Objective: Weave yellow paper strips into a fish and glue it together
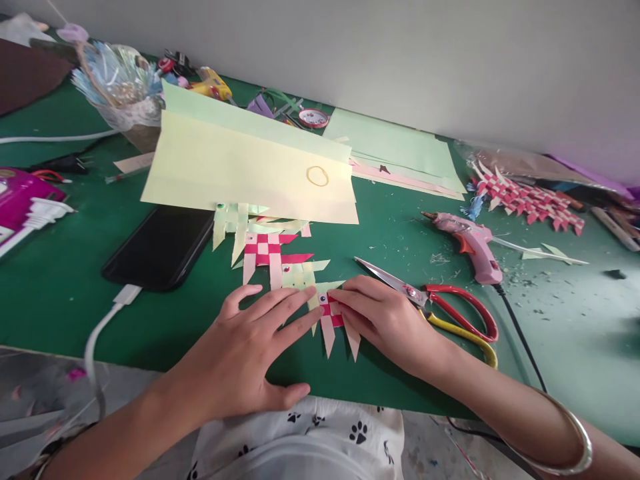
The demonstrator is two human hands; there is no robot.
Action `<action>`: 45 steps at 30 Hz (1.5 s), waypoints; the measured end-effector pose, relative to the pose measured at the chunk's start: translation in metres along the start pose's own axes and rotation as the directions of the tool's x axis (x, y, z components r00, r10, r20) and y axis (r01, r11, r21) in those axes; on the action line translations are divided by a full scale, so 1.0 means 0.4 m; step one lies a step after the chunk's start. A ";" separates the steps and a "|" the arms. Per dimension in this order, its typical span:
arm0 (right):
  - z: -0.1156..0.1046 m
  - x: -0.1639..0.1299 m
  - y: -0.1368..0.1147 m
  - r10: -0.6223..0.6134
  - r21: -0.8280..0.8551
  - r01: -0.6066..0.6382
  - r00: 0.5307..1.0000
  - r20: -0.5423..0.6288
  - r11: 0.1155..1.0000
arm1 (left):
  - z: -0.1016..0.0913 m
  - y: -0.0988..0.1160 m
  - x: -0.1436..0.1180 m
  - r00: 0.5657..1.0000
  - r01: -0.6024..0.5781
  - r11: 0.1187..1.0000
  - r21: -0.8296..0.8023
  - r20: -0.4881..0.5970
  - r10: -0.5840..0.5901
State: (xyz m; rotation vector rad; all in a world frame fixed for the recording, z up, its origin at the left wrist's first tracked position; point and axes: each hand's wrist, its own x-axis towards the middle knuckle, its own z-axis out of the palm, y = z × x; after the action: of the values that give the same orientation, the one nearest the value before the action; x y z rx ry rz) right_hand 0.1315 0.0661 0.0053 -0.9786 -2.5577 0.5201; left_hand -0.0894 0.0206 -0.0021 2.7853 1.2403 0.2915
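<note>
A small woven paper fish (pixel 327 321) in red and pale pink, with a stick-on eye, lies flat before me, long strips pointing toward my body. My right hand (pixel 387 317) covers its right part, fingers closed together on it. Spread wide, my left hand (pixel 247 343) rests with its fingertips on the fish's left edge and on a pale green woven fish (pixel 299 273) beside it. Further up-left lie another red-and-pink woven fish (pixel 263 249) and a green-and-cream woven fish (pixel 231 219), partly under a folded paper sheet (pixel 240 157).
Scissors (pixel 423 300) with red and yellow handles lie by my right hand. Beyond them rest a pink glue gun (pixel 473 243) and a larger woven piece (pixel 530 200). A phone (pixel 163 247) on a white cable lies left, near a decorated basket (pixel 125 117).
</note>
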 end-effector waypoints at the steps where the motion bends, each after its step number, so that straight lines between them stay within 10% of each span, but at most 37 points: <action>1: -0.002 0.000 0.001 0.004 0.016 -0.004 1.000 0.004 1.000 | 0.000 0.002 0.000 1.000 0.012 1.000 0.002 -0.001 -0.012; 45: -0.006 -0.002 -0.004 0.007 0.061 -0.009 1.000 0.027 0.998 | -0.009 -0.015 0.005 1.000 -0.002 1.000 0.023 0.022 0.001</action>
State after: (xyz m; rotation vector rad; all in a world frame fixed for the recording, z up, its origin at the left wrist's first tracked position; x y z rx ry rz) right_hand 0.1324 0.0649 0.0081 -0.9676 -2.5467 0.6139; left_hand -0.0931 0.0260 0.0008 2.8010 1.2448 0.2482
